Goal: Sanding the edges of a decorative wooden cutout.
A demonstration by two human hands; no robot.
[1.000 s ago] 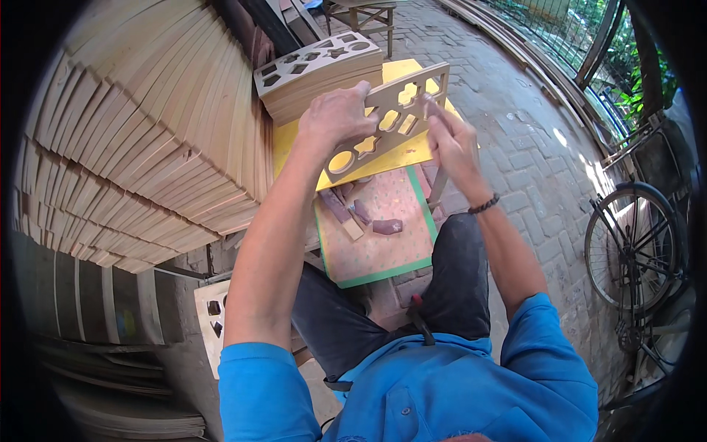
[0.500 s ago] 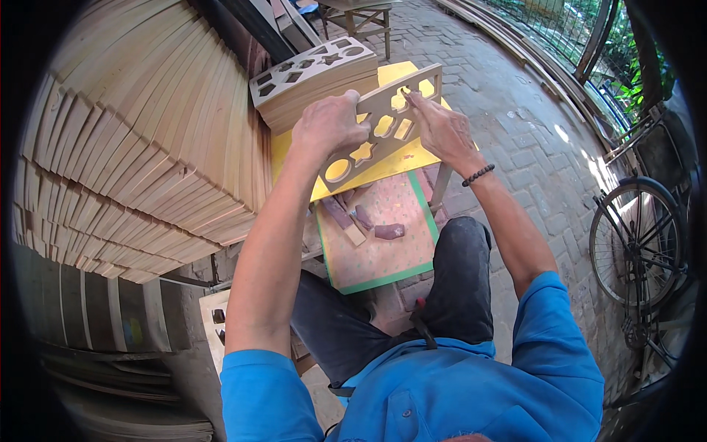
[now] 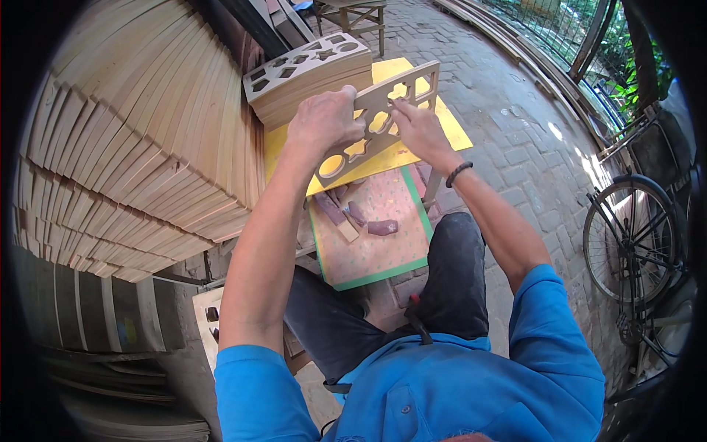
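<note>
Brick yard floor (image 3: 515, 140), plank stacks left. My left hand (image 3: 322, 121) clamps cutout board (image 3: 379, 121); right hand (image 3: 418, 127) pinched inside a hole, mid-sanding, I judge.

Single head-worn fisheye view, looking steeply down and forward, close over the lap, edges bending toward the rim

Stacked boards (image 3: 132, 140) lie left, bicycle (image 3: 633, 243) right, mat (image 3: 372, 236) between.
</note>
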